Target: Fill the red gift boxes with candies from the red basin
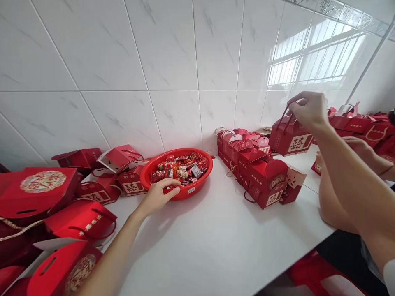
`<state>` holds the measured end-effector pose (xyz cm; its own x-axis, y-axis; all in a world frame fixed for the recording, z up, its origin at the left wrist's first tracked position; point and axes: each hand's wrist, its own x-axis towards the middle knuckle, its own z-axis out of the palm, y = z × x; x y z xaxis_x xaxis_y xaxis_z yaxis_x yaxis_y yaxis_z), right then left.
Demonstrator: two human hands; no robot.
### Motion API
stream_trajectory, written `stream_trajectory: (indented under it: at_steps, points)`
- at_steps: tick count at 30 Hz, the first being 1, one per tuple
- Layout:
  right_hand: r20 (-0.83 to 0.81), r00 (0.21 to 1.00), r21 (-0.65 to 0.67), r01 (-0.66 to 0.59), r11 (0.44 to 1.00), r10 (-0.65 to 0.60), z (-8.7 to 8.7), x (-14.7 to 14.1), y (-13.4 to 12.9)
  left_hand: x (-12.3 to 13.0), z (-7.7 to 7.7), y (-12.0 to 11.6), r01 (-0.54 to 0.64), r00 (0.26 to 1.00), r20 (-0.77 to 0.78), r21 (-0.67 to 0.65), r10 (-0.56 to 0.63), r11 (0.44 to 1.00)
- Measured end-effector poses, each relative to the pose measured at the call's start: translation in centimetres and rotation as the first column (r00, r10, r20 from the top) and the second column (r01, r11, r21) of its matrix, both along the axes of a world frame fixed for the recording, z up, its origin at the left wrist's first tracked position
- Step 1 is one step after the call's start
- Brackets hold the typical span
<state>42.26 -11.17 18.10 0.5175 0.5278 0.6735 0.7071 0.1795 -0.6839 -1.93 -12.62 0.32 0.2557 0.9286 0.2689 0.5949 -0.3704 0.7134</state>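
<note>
My right hand (307,107) is raised at the right, its fingers closed on the dark red cord handle of a red gift box (288,137). The box hangs above the white table, behind the right end of a row of similar boxes. My left hand (162,195) rests at the front left rim of a red plastic basket (200,183), fingers apart and partly over the rim. Wrapped candies (182,170) in red, white and silver fill the basket. Nothing shows in my left hand.
Red boxes (95,187) crowd the left side. Another row of boxes (247,164) stands right of the basket on the white table (200,242). A person's hands and arms (364,156) are at the far right, near more boxes (354,123). A tiled wall (173,115) runs behind.
</note>
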Motion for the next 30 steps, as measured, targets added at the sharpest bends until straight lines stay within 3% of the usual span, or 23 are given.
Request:
stream_trajectory:
  at_steps: [5, 9, 13, 18, 24, 30]
  points:
    - [-0.067, 0.998, -0.091, -0.026, 0.996, 0.020, -4.1, 0.0, 3.6, 0.1, 0.1, -0.1, 0.003, 1.000, -0.019, 0.010, -0.003, 1.000]
    - [-0.124, 0.991, -0.072, -0.055, 0.996, 0.046, -6.5, -1.0, 4.8, 0.0, -0.1, 0.0, 0.006, 1.000, -0.025, 0.010, -0.006, 1.000]
    - [-0.156, 0.985, 0.014, -0.068, 0.998, 0.069, -6.8, -1.2, 5.1, -0.1, -0.2, 0.1, 0.012, 0.999, -0.044, 0.006, -0.012, 1.000]
    - [-0.158, 0.986, 0.072, 0.057, 0.996, -0.045, -6.6, -0.5, 5.6, -0.1, -0.3, 0.0, 0.016, 0.998, -0.060, 0.005, -0.015, 1.000]
    - [-0.030, 0.999, -0.199, -0.029, 0.980, 0.023, -7.4, 0.1, 5.4, -0.3, -0.6, 0.3, 0.019, 0.997, -0.072, 0.014, -0.018, 1.000]
    - [0.096, 0.980, -0.492, -0.104, 0.865, 0.172, -6.2, 0.1, 4.5, -0.5, -0.8, 0.5, 0.016, 0.997, -0.081, 0.020, -0.014, 1.000]
